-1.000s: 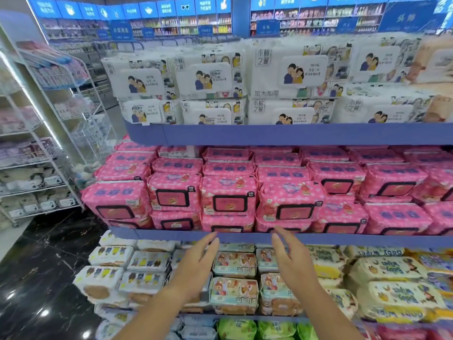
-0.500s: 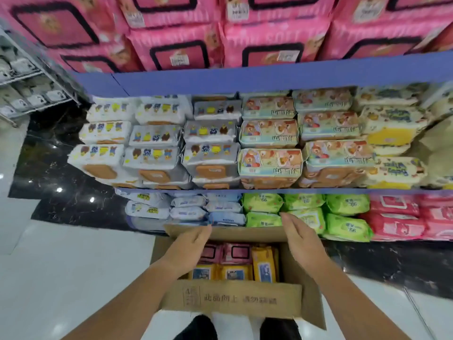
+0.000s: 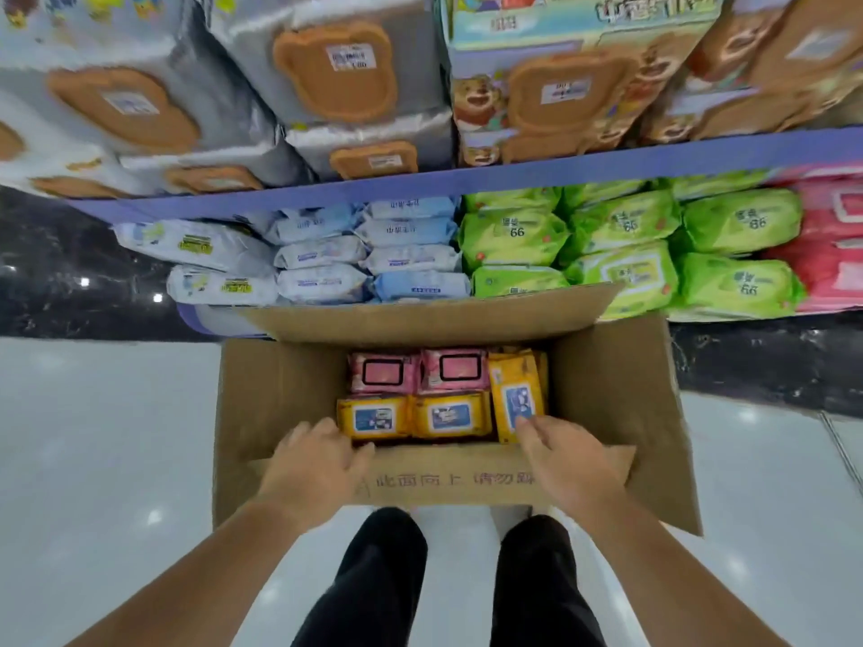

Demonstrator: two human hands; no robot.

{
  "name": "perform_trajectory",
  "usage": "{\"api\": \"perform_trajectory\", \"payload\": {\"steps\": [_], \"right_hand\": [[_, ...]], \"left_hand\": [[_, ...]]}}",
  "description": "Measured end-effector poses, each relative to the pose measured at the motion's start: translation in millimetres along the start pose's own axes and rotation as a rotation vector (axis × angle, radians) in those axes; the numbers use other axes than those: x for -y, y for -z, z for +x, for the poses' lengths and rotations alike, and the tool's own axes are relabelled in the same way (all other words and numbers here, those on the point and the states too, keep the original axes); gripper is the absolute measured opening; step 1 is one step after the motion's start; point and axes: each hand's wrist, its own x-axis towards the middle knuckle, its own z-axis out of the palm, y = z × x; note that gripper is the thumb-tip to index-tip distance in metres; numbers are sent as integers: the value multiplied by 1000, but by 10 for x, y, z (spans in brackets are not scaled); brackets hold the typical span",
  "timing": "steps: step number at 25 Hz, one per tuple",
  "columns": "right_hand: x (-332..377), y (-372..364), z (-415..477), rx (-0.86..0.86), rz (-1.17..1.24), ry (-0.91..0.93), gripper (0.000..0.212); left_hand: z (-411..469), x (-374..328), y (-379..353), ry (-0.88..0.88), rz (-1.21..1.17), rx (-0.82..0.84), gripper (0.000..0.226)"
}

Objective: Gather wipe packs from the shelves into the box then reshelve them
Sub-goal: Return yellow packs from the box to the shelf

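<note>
Fingertips (image 3: 527, 424) of relaxed right hand (image 3: 567, 459) touch upright yellow pack (image 3: 516, 389), long axis up-frame; left hand (image 3: 313, 464), empty, sits farther left.

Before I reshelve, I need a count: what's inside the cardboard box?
Inside the cardboard box: two pink packs at the far side, two yellow packs nearer, a third yellow pack lengthwise on the right. Anything beneath them is covered.

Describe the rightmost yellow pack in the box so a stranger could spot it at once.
Find the cardboard box on the floor before the shelves. Inside, two pink packs lie in the far row, two yellow packs in the near row. Yours is the third yellow pack, by the right hand: alone, it lies lengthwise, spanning both rows.
</note>
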Motion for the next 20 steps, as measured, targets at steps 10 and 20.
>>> {"api": "perform_trajectory", "payload": {"steps": [10,20], "right_hand": [[-890,-768,-150,337,180,-393,38],[-897,-565,110,305,787,-492,53]], "left_hand": [[-146,-253,-1045,151,-427,366,50],[163,-111,-843,307,-1166,410,58]]}}
